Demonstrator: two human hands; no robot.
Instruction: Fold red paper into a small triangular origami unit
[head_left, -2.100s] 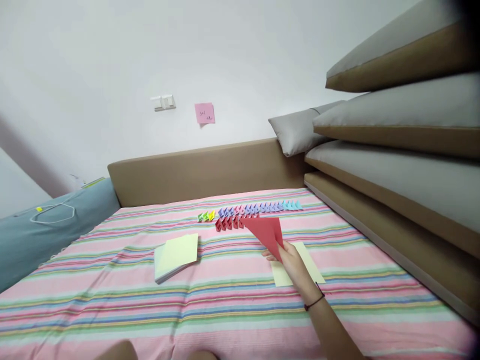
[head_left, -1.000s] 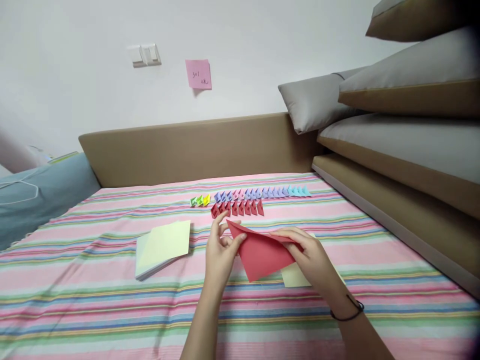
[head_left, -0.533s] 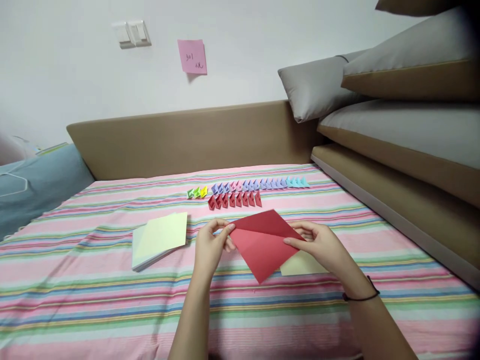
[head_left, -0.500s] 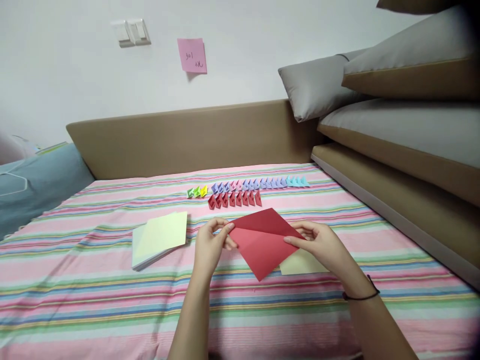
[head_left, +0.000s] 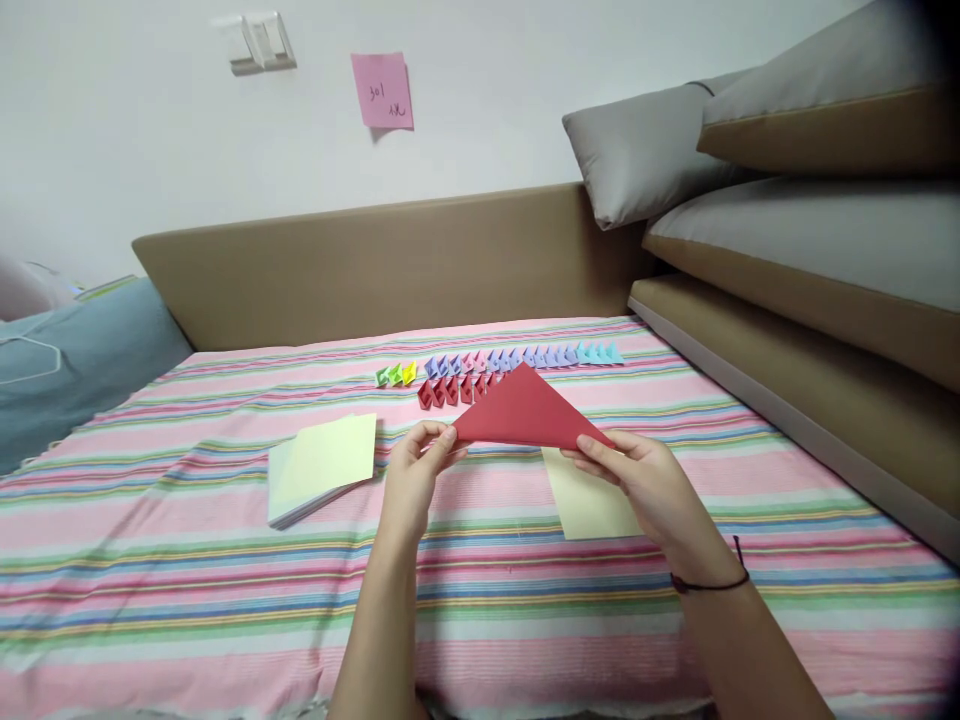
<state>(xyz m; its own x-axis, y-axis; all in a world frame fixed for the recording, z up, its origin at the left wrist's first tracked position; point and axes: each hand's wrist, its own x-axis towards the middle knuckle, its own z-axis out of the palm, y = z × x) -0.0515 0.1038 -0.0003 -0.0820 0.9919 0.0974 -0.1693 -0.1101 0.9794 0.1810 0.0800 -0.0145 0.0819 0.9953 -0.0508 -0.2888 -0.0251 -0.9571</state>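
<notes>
A red sheet of paper (head_left: 525, 412), now a triangle with its point away from me, is held up above the striped cloth. My left hand (head_left: 414, 468) pinches its left corner between thumb and fingers. At the opposite corner, my right hand (head_left: 637, 478) grips the paper the same way. Below the right hand lies a pale yellow sheet (head_left: 589, 505), partly covered by that hand. Beyond the triangle stands a row of small folded red paper pieces (head_left: 451, 391), its right end hidden by the red sheet.
Behind the red row runs a line of folded purple, pink and blue pieces (head_left: 517, 358), with green and yellow ones (head_left: 396, 375) at left. A stack of pale paper (head_left: 326, 465) lies left of my hands. Cushions (head_left: 810, 250) are piled at right against a brown backrest (head_left: 375, 270).
The near half of the red sheet has swung up, so the open square is now a triangle. Both hands still hold its side corners, and more of the yellow sheet shows.
</notes>
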